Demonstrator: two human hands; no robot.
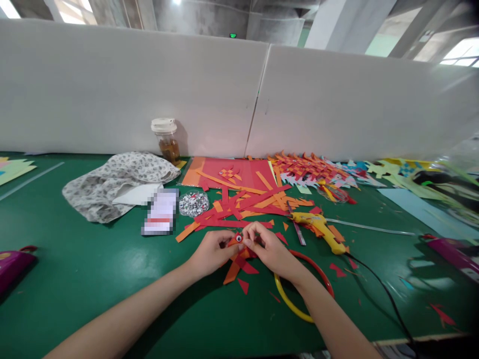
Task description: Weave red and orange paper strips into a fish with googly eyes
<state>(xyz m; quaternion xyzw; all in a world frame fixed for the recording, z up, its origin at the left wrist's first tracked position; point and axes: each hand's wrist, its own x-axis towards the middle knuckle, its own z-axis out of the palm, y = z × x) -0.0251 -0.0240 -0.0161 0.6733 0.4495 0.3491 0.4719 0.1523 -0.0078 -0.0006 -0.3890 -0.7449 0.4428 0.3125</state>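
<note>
Between my hands is a small fish of red and orange paper strips (pixel 244 265), with a googly eye (pixel 238 239) on its upper part. My left hand (pixel 211 253) pinches its left edge between thumb and fingers. My right hand (pixel 267 249) is closed at its right side, fingertips beside the eye; they partly hide the paper. Just beyond lie loose red and orange paper strips (pixel 239 202). A round clear dish of googly eyes (pixel 193 204) sits left of the strips. Under my right forearm lies a red and yellow ring (pixel 290 298).
A yellow glue gun (pixel 324 229) with a black cord rests right of my hands. A phone (pixel 160 212), patterned cloth (pixel 116 184) and lidded drink cup (pixel 167 141) are to the left. Woven paper fish (pixel 310 168) are piled by the white partition (pixel 149 89).
</note>
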